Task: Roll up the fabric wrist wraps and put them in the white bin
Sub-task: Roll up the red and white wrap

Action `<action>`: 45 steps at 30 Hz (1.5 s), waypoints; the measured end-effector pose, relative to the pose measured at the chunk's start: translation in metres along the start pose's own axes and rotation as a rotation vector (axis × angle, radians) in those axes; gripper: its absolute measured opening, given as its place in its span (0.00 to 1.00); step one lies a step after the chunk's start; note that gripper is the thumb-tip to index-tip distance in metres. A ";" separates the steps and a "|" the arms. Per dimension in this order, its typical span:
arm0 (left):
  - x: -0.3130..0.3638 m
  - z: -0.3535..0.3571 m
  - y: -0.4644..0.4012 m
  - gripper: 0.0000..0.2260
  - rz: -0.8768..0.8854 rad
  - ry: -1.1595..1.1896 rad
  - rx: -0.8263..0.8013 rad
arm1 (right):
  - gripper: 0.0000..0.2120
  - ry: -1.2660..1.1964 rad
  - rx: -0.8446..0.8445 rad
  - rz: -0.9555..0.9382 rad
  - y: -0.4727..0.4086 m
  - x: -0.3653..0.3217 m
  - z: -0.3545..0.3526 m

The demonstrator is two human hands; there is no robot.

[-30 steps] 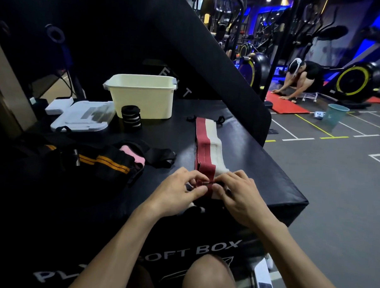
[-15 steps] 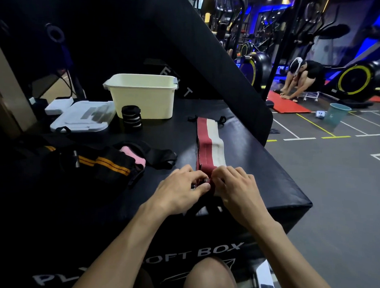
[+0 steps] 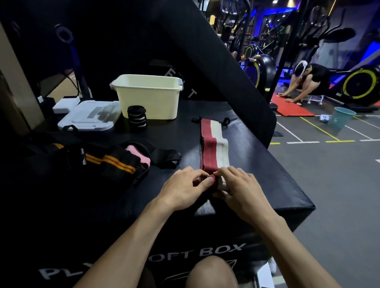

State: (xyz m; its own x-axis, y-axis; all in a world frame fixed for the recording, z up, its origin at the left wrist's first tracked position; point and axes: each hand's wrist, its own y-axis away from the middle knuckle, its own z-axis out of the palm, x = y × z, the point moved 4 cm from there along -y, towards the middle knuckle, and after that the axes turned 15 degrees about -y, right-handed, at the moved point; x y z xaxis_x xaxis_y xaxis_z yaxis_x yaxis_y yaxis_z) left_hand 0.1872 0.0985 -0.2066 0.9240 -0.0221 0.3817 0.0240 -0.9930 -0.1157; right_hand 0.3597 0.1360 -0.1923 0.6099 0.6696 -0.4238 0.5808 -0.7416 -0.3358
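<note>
A red and white wrist wrap (image 3: 212, 142) lies stretched out on the black soft box (image 3: 270, 168), its far end with black loops pointing toward the white bin (image 3: 149, 97). Its near end is a small tight roll. My left hand (image 3: 183, 189) and my right hand (image 3: 241, 188) both pinch that roll, thumbs and fingertips curled round it. A rolled black wrap with white stripes (image 3: 136, 117) stands upright just left of the bin. A pile of unrolled wraps, black with orange stripes (image 3: 111, 160) and one pink (image 3: 139, 153), lies to the left.
A clear lidded case (image 3: 88, 116) and a white block (image 3: 65, 101) sit at the back left. A slanted black pad (image 3: 209, 58) rises behind the box. The box's right edge drops to the gym floor, where a person kneels on a red mat (image 3: 291, 108) beside a teal bucket (image 3: 340, 116).
Both hands have worked forward along the wrap, away from me. The roll under my fingers has grown thicker and the flat stretch of wrap has become shorter.
</note>
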 end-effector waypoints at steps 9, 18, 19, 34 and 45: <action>0.006 -0.002 0.017 0.16 0.085 -0.034 -0.026 | 0.20 -0.070 -0.098 -0.007 0.010 -0.007 -0.013; -0.004 -0.032 0.007 0.03 0.021 0.234 0.094 | 0.20 -0.023 -0.152 -0.028 0.035 -0.013 -0.013; -0.005 -0.036 -0.003 0.04 -0.021 0.186 0.141 | 0.20 -0.025 -0.151 -0.024 0.036 -0.013 -0.012; 0.012 -0.013 -0.107 0.20 -0.464 0.075 0.115 | 0.31 0.088 -0.007 -0.105 0.049 -0.010 0.004; 0.022 -0.034 -0.141 0.10 -0.344 0.000 0.200 | 0.24 0.161 0.002 -0.223 0.045 -0.008 0.001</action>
State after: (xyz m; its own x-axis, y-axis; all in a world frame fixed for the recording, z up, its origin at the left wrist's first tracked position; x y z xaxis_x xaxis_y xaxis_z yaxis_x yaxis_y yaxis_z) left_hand 0.1914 0.2340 -0.1501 0.8490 0.3082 0.4292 0.4061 -0.9002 -0.1569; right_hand 0.3804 0.0977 -0.2050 0.5451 0.8142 -0.1999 0.7095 -0.5751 -0.4074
